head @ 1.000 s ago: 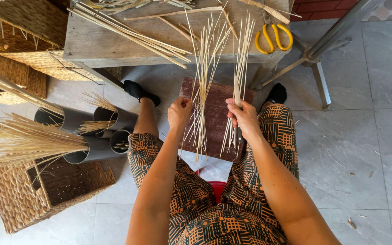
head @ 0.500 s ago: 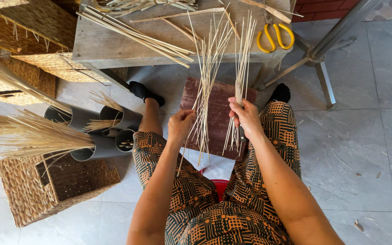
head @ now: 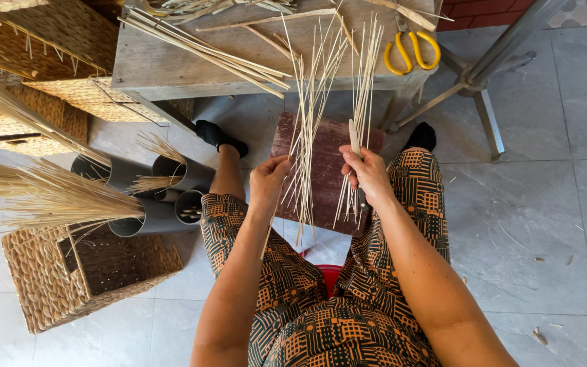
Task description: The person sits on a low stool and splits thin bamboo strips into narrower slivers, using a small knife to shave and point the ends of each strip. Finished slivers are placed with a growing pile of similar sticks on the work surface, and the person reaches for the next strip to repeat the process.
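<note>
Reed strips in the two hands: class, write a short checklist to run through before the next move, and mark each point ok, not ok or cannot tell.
1. Left hand grips its bundle of reed strips: ok, fingers closed round them.
2. Right hand grips the second bundle: ok.
3. Pale blade-like tool secure in the right hand: ok, held alongside the strips; its type cannot tell.
4. The two bundles kept apart: ok, a gap shows between them.
5. Yellow scissors lie away from the hands: ok, on the wooden bench.
6. Strip ends even at the bottom: not ok, they hang at unequal lengths.
</note>
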